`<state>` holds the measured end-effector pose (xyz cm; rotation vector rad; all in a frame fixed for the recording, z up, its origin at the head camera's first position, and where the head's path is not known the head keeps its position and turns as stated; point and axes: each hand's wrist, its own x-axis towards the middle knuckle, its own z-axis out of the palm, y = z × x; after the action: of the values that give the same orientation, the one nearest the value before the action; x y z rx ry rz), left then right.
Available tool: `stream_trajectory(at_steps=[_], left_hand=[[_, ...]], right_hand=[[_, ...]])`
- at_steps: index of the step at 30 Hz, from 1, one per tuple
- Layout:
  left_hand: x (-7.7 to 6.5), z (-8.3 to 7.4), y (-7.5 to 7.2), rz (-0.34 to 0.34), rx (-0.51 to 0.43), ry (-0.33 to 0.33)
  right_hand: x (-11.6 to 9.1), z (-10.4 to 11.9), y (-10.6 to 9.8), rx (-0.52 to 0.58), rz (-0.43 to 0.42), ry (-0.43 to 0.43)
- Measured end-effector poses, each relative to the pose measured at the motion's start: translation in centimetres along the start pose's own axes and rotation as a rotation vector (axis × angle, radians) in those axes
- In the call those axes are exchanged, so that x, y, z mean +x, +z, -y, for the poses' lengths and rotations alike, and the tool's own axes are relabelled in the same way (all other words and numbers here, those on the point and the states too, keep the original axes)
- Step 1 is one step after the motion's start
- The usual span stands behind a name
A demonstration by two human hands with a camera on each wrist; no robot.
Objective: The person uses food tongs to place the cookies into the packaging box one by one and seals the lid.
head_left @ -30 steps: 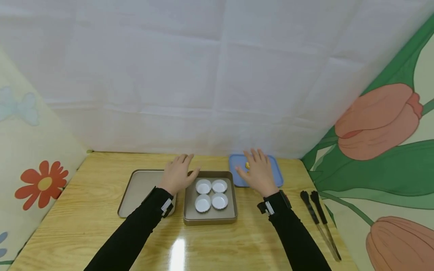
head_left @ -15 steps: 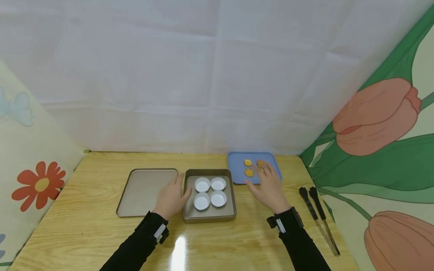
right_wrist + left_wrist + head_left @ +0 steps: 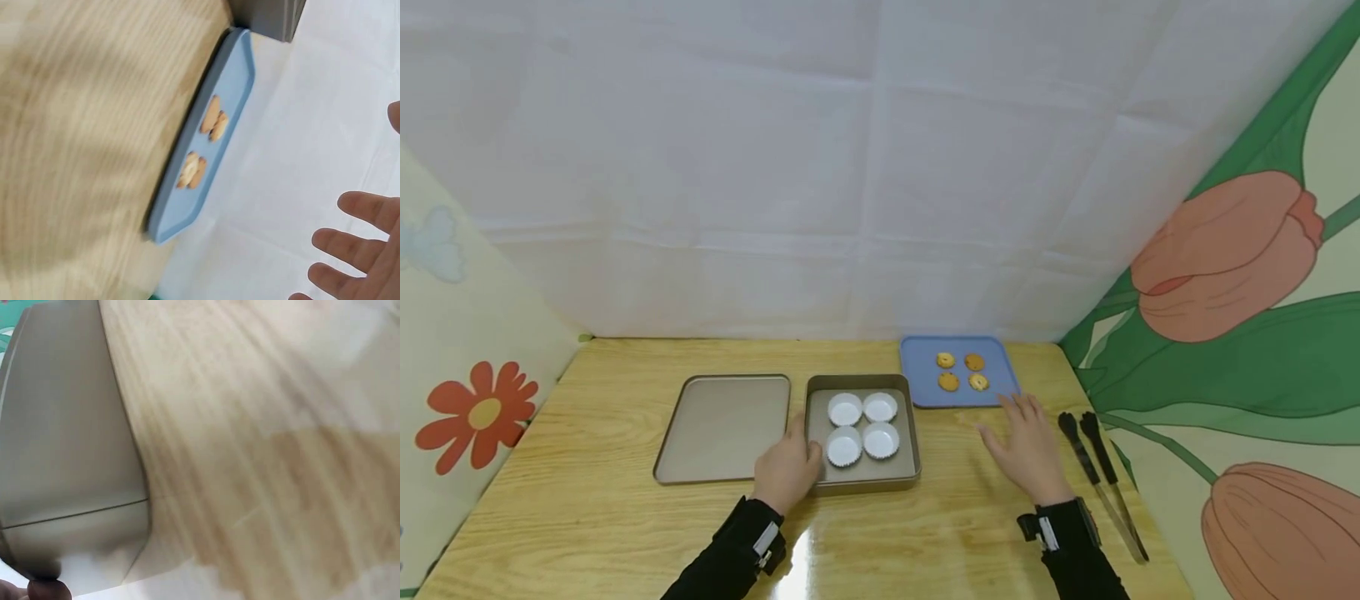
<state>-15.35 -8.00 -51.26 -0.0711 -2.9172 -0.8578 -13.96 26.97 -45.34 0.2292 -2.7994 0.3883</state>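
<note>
A deep square baking tin (image 3: 910, 471) holds several white fluted baking cups (image 3: 881, 440) on the table. My left hand (image 3: 786, 468) is at the tin's left side, index finger extended along the wall and thumb near the rim. Fingertips (image 3: 50, 590) show right at a corner of the tin (image 3: 69, 425) in the left wrist view. My right hand (image 3: 1028, 450) hovers with spread fingers, holding nothing, just in front of a blue tray (image 3: 917, 392). Several small round cookies (image 3: 948, 382) lie on that tray (image 3: 234, 69).
Left of the tin lies a shallow flat baking sheet (image 3: 722, 429). Tongs (image 3: 1108, 483) with black handles rest at the table's right edge. White cloth (image 3: 865, 208) hangs behind the wooden table (image 3: 587, 467), and flowered panels stand at both sides.
My right hand has drawn back and to the right from over the blue tray, uncovering the cookies. My left hand has come back toward me along the tin's left side.
</note>
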Motion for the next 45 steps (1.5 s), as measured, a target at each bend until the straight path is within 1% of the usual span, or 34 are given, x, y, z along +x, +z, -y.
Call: stream_trajectory(at_steps=[4, 8, 10, 13, 17, 22, 24, 27, 32, 35, 42, 45], left_hand=[[-0.1, 0.2, 0.5, 0.021, -0.003, -0.044], [-0.1, 0.4, 1.1, 0.022, 0.01, -0.068], [-0.1, 0.4, 1.3, 0.024, 0.012, -0.08], [-0.1, 0.4, 1.3, 0.036, 0.017, -0.097], [0.0, 0.2, 1.3, 0.058, 0.026, -0.107], [0.0, 0.2, 1.3, 0.054, 0.033, -0.115], [0.0, 0.2, 1.3, 0.047, 0.033, -0.114], [-0.1, 0.2, 1.3, 0.043, 0.03, -0.117], [-0.1, 0.0, 1.3, 0.057, 0.023, -0.126], [-0.2, -0.1, 1.2, 0.065, 0.019, -0.129], [-0.2, -0.1, 1.2, 0.057, 0.017, -0.131], [-0.2, 0.0, 1.3, 0.057, 0.013, -0.135]], right_hand=[[-1.2, -1.5, 0.2, -0.025, -0.021, 0.053], [-2.4, -3.0, 0.1, -0.044, -0.039, 0.112], [-3.0, -3.9, 0.0, -0.047, -0.033, 0.147], [-3.8, -5.3, -0.3, -0.034, -0.001, 0.213], [-5.1, -7.6, -0.8, -0.026, 0.035, 0.32], [-6.2, -9.9, -1.1, -0.004, 0.087, 0.523], [-6.7, -10.6, -1.1, -0.012, 0.104, 0.603], [-7.4, -11.5, -0.8, -0.02, 0.105, 0.671], [-8.3, -12.5, 0.1, -0.024, 0.126, 0.736], [-8.6, -12.8, 0.7, -0.026, 0.14, 0.76], [-8.5, -13.3, 1.4, -0.012, 0.138, 0.774], [-8.2, -13.4, 1.4, -0.008, 0.131, 0.765]])
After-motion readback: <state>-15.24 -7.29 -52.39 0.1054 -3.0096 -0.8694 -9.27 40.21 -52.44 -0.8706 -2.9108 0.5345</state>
